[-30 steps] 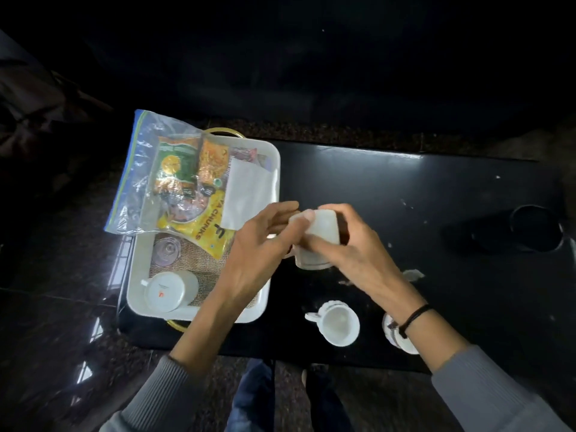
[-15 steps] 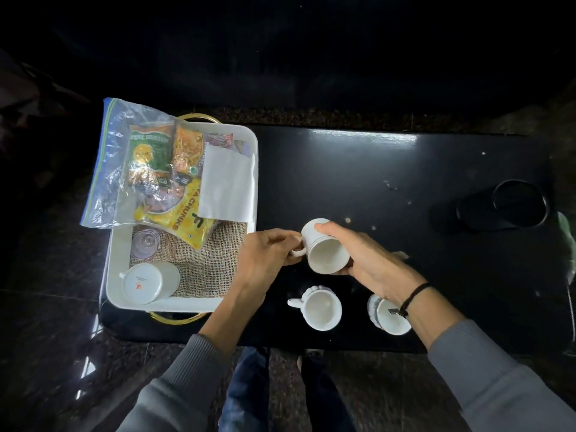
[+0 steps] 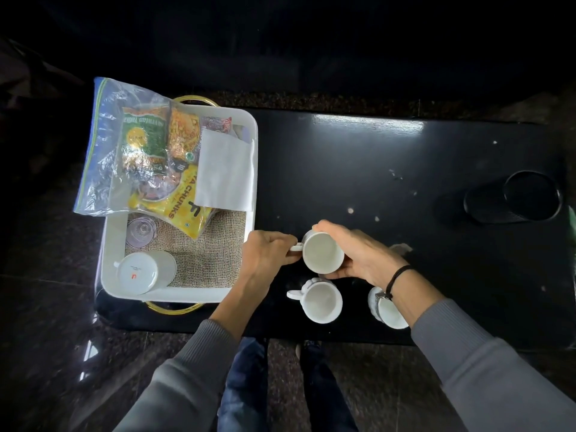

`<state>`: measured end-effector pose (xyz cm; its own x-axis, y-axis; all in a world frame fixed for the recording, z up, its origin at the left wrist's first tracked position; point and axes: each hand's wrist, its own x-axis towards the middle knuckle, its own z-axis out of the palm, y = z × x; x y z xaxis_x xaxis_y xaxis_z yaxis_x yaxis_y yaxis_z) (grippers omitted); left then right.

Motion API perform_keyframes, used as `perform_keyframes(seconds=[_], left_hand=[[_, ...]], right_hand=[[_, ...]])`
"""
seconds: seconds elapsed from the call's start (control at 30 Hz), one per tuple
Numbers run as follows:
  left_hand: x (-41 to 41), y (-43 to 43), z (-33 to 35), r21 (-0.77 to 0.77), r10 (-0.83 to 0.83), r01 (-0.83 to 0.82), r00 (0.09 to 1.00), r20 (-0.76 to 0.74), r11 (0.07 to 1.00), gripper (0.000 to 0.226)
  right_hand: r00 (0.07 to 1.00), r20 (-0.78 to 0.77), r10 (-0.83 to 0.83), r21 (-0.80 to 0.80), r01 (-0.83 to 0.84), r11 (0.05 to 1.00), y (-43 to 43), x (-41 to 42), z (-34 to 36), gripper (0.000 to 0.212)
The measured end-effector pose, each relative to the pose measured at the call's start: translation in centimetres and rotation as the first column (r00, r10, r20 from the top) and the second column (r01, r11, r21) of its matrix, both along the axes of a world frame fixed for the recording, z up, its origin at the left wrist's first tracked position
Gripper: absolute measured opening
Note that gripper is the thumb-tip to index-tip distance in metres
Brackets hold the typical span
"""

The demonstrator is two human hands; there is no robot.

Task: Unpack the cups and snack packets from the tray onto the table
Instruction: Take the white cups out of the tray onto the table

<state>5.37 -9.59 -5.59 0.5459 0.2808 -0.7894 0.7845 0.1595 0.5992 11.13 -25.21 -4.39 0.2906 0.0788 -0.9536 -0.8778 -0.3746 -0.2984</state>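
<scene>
Surroundings beyond the glossy black table (image 3: 389, 157) are too dark to make out. The right forearm covers part of a white ribbed cup (image 3: 388, 310) near the table's front edge; its handle cannot be seen. A clear glass (image 3: 141, 229) in the white rectangular tray (image 3: 254, 169) is faint against the burlap liner (image 3: 212, 260).

Readable writing: "CHUNKS" on a yellow packet (image 3: 182, 207) inside the clear zip-top plastic bag of snack packets (image 3: 124, 151); the green packet's print is illegible. An upturned white cup (image 3: 141, 271) in the tray's near left corner shows a small orange mark on its base. A blank white paper sheet (image 3: 226, 173) leans on the tray's right wall.

The left hand (image 3: 268, 257) pinches the handle of a white ceramic mug (image 3: 322, 252), fingers pressed together; the right hand (image 3: 364, 255) curls around its body. The mug is upright, at the table just right of the tray; contact with the surface cannot be told. Another white mug (image 3: 321, 300) stands just in front.

The bag overhangs the tray's left rim. Bare tabletop lies to the right, up to a black round holder (image 3: 514, 198).
</scene>
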Motion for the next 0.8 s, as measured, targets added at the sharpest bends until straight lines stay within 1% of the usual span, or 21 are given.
perform_keyframes(seconds=[0.13, 0.23, 0.43, 0.47, 0.5, 0.57, 0.6, 0.7, 0.8], left_hand=[[0.1, 0.0, -0.4, -0.007, 0.004, -0.005, 1.000, -0.012, 1.000, 0.016], [0.1, 0.0, -0.6, -0.008, 0.001, -0.001, 1.000, -0.011, 1.000, 0.018], [0.1, 0.0, -0.4, -0.019, -0.008, 0.008, 1.000, -0.022, 1.000, 0.022], [0.0, 0.1, -0.4, -0.022, -0.021, 0.021, 1.000, -0.018, 1.000, 0.023], [-0.1, 0.2, -0.3, -0.021, -0.040, 0.040, 0.999, -0.012, 0.999, 0.025], [-0.1, 0.3, 0.0, 0.006, -0.098, 0.098, 0.995, -0.001, 0.995, 0.028], [-0.2, 0.3, 0.1, 0.035, -0.140, 0.140, 0.990, 0.000, 0.990, 0.030], [-0.4, 0.7, 0.7, 0.186, -0.264, 0.262, 0.964, -0.016, 0.947, 0.032], [-0.5, 1.3, 1.9, 0.313, -0.355, 0.342, 0.935, -0.017, 0.886, 0.032]], right_hand=[[1.000, 0.026, 0.003, -0.044, -0.002, 0.999, 0.2, 0.0, -0.3, 0.049], [0.999, 0.036, -0.020, -0.049, 0.022, 0.999, 0.2, -0.1, -0.3, 0.056], [0.999, 0.026, -0.024, -0.066, 0.026, 0.997, -0.1, 0.1, 0.2, 0.060], [0.999, 0.045, 0.003, -0.100, 0.002, 0.995, -0.2, 0.2, 0.3, 0.062], [0.994, 0.083, 0.065, -0.162, -0.051, 0.986, -0.3, 0.2, 0.5, 0.064], [0.952, 0.175, 0.252, -0.327, -0.185, 0.927, -0.3, 0.3, 1.0, 0.065], [0.920, 0.220, 0.324, -0.399, -0.218, 0.891, -0.3, 0.3, 1.2, 0.064], [0.843, 0.331, 0.424, -0.525, -0.209, 0.825, 0.1, 0.5, 2.2, 0.060], [0.801, 0.380, 0.463, -0.568, -0.193, 0.800, 1.0, 0.7, 3.2, 0.054]])
